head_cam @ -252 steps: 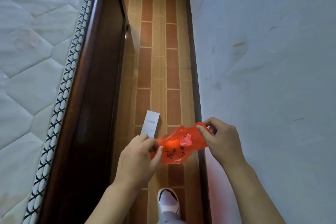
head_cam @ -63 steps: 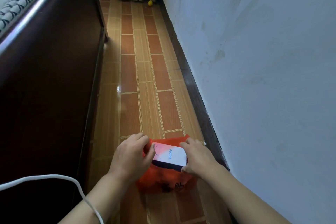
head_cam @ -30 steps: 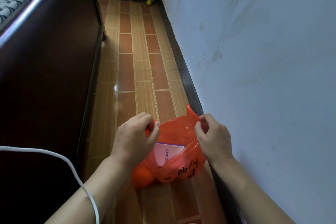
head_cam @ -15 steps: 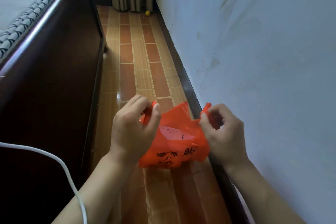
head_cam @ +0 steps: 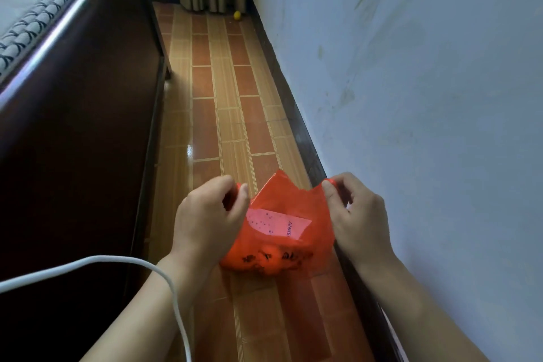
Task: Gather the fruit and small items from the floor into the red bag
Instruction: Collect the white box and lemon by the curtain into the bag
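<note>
Down on the narrow floor between bed and wall, I hold the red bag up with my left hand and right hand, fingers pinching its two edges so the white box stays inside, while a yellow fruit waits far off.

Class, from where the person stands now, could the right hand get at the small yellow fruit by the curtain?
Probably not: the yellow fruit lies far down the floor, and the right hand is gripping the red bag.
</note>
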Motion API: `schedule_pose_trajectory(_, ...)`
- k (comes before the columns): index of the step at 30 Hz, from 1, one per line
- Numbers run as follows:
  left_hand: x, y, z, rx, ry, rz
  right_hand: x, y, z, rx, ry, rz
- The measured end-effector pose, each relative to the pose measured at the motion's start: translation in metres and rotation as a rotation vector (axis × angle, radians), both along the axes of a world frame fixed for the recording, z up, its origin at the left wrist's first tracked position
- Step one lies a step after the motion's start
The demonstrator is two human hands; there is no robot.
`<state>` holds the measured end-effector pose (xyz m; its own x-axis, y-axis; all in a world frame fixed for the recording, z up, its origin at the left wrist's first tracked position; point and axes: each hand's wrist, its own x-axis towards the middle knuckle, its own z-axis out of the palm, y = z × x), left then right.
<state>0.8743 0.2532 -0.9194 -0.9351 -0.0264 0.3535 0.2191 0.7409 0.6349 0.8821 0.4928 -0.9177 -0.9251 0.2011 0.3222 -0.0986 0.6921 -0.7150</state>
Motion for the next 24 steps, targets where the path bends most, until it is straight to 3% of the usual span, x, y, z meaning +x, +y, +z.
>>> schedule_pose_trajectory(4, -0.005, 0.005, 0.019, 0.106, 0.169, -0.016, 0.001, -0.003, 0.014, -0.064, 0.183, -0.019)
schedule_pose_trajectory(7, -0.007, 0.008, 0.018, 0.145, 0.131, -0.013, 0.001, -0.004, 0.010, -0.110, 0.101, -0.005)
schedule_pose_trajectory(14, -0.006, -0.001, -0.005, 0.070, -0.092, 0.006, 0.001, -0.008, 0.001, -0.124, 0.002, 0.046)
schedule_pose_trajectory(24, -0.013, -0.004, 0.000, -0.156, -0.006, 0.040, -0.012, -0.014, 0.002, -0.041, 0.008, 0.028)
